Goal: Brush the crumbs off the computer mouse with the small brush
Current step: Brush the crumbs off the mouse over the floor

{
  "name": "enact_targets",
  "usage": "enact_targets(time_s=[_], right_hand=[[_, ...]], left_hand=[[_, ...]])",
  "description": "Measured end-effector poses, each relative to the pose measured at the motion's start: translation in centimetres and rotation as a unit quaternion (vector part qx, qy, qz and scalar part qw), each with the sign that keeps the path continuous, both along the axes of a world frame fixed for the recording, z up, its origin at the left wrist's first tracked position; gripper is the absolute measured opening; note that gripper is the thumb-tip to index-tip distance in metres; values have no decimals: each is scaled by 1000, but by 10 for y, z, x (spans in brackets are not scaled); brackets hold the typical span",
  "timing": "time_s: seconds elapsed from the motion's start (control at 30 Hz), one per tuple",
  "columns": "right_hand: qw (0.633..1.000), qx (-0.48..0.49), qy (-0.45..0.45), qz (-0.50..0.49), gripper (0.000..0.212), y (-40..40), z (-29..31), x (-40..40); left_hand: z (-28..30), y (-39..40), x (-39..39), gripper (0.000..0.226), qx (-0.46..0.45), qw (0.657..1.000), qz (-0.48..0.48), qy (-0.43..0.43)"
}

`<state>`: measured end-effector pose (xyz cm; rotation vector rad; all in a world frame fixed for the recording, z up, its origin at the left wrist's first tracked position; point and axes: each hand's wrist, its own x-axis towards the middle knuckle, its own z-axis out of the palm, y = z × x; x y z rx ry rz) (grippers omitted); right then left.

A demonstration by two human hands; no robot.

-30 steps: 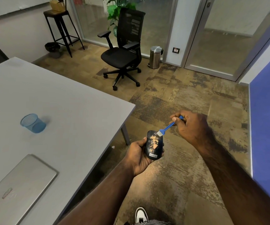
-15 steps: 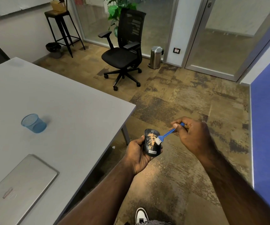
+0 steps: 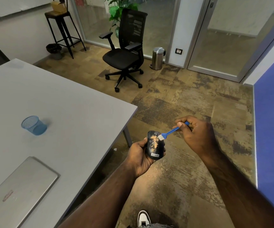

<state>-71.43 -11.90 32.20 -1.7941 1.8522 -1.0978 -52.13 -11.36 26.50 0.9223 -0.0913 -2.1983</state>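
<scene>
Left hand (image 3: 139, 155) gripping mouse (image 3: 155, 145), right hand (image 3: 197, 135) pinching brush (image 3: 170, 132) – bristles back up near front

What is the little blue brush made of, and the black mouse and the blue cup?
The small brush looks like plastic: a thin, bright blue handle with pale bristles. The computer mouse seems to be black plastic, smooth and slightly shiny under orange crumbs. The blue cup looks like fine mesh, likely metal wire, since you can see through its wall; plastic mesh is possible.

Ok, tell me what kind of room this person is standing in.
Most likely an office or meeting room: a grey table with a closed laptop on it, a black swivel chair, and glass partition walls with a door.
</scene>
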Motion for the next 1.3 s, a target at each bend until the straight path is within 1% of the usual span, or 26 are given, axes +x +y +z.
enact_targets(time_s=[0.1,0.17,0.27,0.33,0.4,0.47,0.53,0.63,0.7,0.77,0.83,0.9,0.97,1.07,1.13,1.2,1.3], right_hand=[[999,9,25,-21,14,-3,-2,-1],[999,-15,8,-35,13,-3,-2,-1],[999,-32,-9,-12,12,0,-2,1],[1000,-20,18,-8,12,-2,-4,2],[999,-17,31,-32,13,-5,-4,1],[999,-31,4,-41,15,-6,-2,-1],[999,-42,-16,-23,14,-6,-1,-2],[1000,-11,5,1,14,-7,-5,1],[1000,-7,21,-16,16,-9,-7,0],[999,-26,5,-26,16,-8,-5,-1],[999,-46,-15,2,14,-6,-3,-1],[999,-38,-2,36,13,-4,-3,1],[999,-28,26,23,13,-5,-4,2],[999,-38,16,-12,14,-7,-3,0],[999,-50,-4,12,14,-6,-1,0],[998,-39,4,40,13,-5,0,3],[999,-22,27,12,14,-6,0,5]], left_hand=[[1,1,-1,52,-3,1000,-2,-1],[3,2,-1,52,-10,1000,-5,-3],[5,1,-2,52,-8,1000,-5,-8],[6,0,-2,52,-5,1000,-5,-6],[6,1,-2,52,-4,1000,-5,-2],[6,1,-1,52,-4,1000,-7,-1],[7,0,-1,52,-4,1000,-6,-2],[7,0,-2,52,-8,1000,-8,-6],[7,0,-2,52,-8,1000,-9,-9],[6,0,-1,51,-6,1000,-7,-8],[6,-1,-1,52,-7,1000,-4,-10],[5,-1,-1,53,-10,1000,-6,-15],[5,-1,-2,53,-10,1000,-7,-14],[5,0,-2,51,-12,1000,-8,-8],[5,-1,-1,52,-14,1000,-6,-5],[5,-2,-1,53,-12,1000,-4,-1],[4,-1,-1,52,-9,1000,-3,4]])
